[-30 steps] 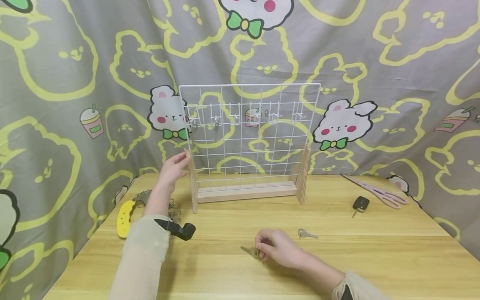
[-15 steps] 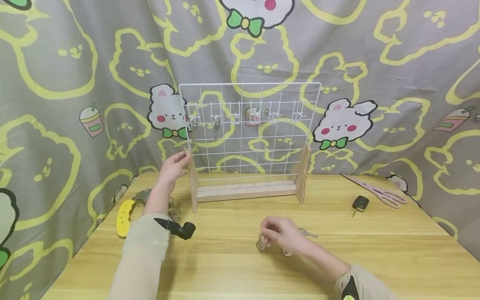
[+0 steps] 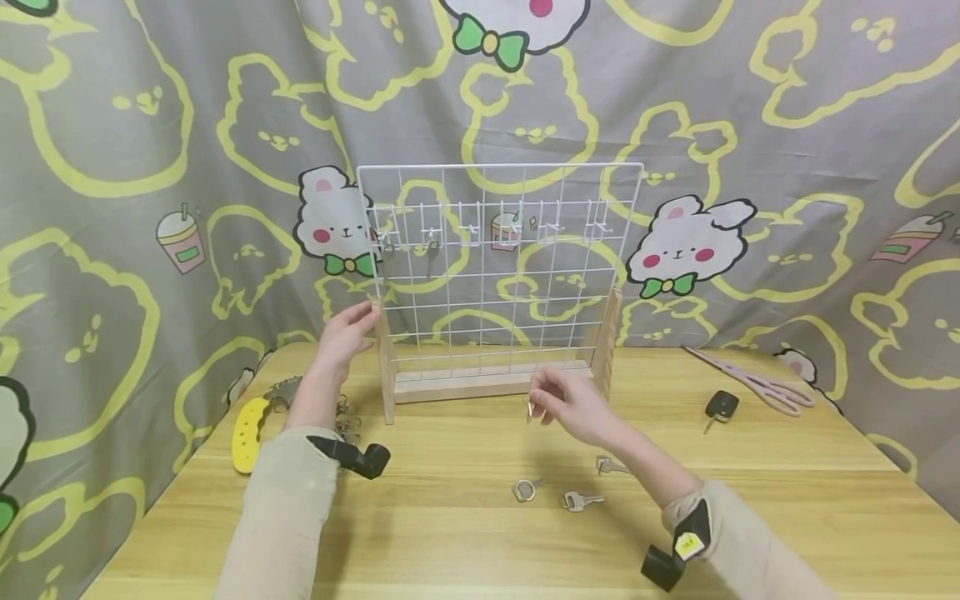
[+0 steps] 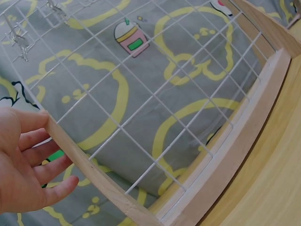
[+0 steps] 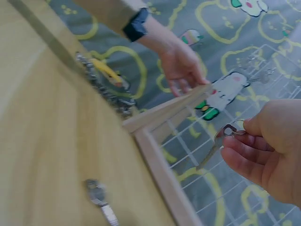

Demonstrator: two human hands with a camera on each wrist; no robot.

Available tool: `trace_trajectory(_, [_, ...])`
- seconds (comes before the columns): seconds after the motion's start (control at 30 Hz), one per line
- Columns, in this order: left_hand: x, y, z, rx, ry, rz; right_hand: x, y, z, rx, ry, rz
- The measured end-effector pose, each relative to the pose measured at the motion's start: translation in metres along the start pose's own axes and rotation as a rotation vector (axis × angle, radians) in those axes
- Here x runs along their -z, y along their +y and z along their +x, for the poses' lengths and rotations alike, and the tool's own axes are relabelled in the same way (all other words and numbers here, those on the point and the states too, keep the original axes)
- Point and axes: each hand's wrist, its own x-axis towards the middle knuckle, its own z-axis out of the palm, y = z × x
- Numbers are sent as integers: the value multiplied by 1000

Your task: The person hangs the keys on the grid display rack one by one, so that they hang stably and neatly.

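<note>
The right grip point(image 3: 573, 408) is closed in a pinch on a small key ring point(image 5: 239, 126), thumb and finger at its edge, the lower fingers curled beneath. The held key point(image 5: 218, 141) hangs from that ring, lifted above the desk point(image 3: 450, 542) just in front of the rack point(image 3: 465, 386). The step in hand looks like carrying the key towards the rack. To do it well, a light pinch on the ring's very edge should leave most of the loop free, and a level wrist should stop the key swinging into the wires.

The left grip point(image 3: 345, 337) holds nothing in its palm; its fingers reach out loosely and touch the top of the wooden post point(image 3: 386, 367). A steady, gentle touch there should brace the rack without tipping it.

Across the upper grid runs a row of white hooks point(image 3: 470, 233); small objects hang at the two leftmost, too small to make out well. Nearer the person lie a ringed key point(image 3: 525, 491), a plain-looking key point(image 3: 581, 500) and another key point(image 3: 607, 465), partly behind the right forearm, which is best lifted clear of them. Farther right are a black-headed key point(image 3: 722, 407) and scissors point(image 3: 757, 387).
</note>
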Motion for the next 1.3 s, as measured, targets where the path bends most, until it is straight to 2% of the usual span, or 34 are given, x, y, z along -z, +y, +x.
trace_trajectory(0.2, [0, 1, 0, 0, -2, -1, 13, -17, 21, 15, 68, -59])
trace_trajectory(0.47, [0, 2, 0, -4, -11, 10, 22, -48, 44, 63, 113, -100])
trace_trajectory(0.77, [1, 1, 0, -1, -7, 5, 25, -75, 71, 70, 187, -80])
trace_trajectory(1.13, [1, -1, -1, 5, -8, -7, 28, -91, 104, 90, 305, -5])
trace_trajectory(1.3, [0, 0, -2, 4, -8, 4, 28, -97, 115, 67, 337, 11])
